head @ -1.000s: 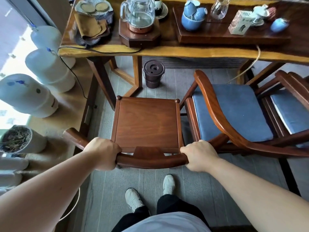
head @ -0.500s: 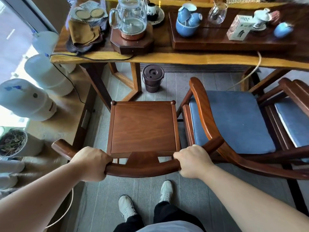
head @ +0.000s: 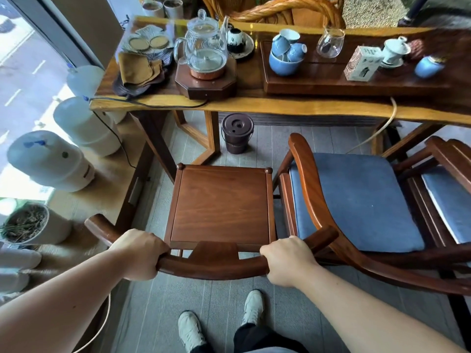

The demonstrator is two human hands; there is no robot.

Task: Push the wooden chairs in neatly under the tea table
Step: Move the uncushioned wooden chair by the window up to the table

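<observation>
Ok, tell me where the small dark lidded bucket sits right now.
The dark lidded bucket stands on the floor under the tea table, just beyond the bare wooden chair.

Both bare forearms are stretched forward and down. The left grip (head: 139, 253) is curled closed, knuckles up; the right grip (head: 286, 261) is likewise clenched, level with it and well apart.

Grey plank floor (head: 254, 309); bright window (head: 23, 72) at left; rattan chair (head: 280, 8) behind.
</observation>
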